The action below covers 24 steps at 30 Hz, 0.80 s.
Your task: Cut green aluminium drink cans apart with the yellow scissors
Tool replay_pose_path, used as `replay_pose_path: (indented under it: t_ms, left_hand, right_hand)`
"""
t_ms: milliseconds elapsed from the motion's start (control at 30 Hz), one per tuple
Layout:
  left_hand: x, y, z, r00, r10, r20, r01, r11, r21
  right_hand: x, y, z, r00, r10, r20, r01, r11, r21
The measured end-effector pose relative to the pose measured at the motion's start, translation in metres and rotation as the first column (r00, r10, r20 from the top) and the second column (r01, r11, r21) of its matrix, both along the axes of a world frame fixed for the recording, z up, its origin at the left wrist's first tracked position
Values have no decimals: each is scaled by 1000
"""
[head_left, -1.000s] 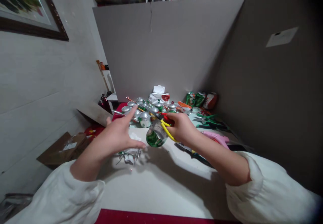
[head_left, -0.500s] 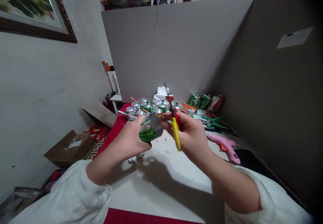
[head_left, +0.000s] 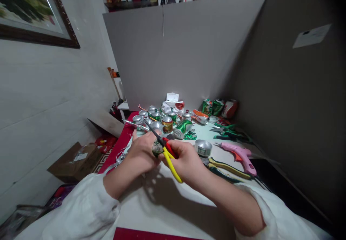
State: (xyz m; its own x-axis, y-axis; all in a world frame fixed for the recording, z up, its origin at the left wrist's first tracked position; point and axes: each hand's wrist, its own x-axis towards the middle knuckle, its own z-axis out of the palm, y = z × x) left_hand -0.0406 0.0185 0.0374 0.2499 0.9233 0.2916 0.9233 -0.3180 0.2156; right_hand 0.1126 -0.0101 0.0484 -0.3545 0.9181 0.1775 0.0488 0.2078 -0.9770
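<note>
Green, partly cut metal can piece (head_left: 157,147): held above the table in the left hand (head_left: 142,151), fingers curled round it, most of its body hidden. Right hand (head_left: 185,160) closed on the handles of black-bladed scissors with red and yellow grips (head_left: 172,168); blades point away and to the left, crossing in front of the left hand. Hands close together; blade contact with the can's edge seems possible, but the view is too small to say.

Below: white flat tabletop (head_left: 167,211), shadowed, open between the forearms to a red cloth strip (head_left: 151,234) at the near edge. Right side tighter: short silver metal can section (head_left: 203,147) just beside the right hand, then yellow-and-green-handled pliers (head_left: 228,168), then pink plastic glue gun (head_left: 239,153).

Far side: green metal can lying on its side (head_left: 183,128), close behind the hands; upright gold can (head_left: 167,125) to its left. Tall grey panel (head_left: 178,59) bounds the back.
</note>
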Motion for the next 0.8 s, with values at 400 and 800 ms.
replay_pose_path:
  t_ms: [400,800]
  left_hand:
    - [-28,5,16,965,-163,204,55,890,452]
    - [-27,1,18,885,-303,352,65,831,552]
  right_hand:
    - [41,28,20,977,-211,-10,210,963,171]
    - [37,25,7,743,-326,584,66,905,421]
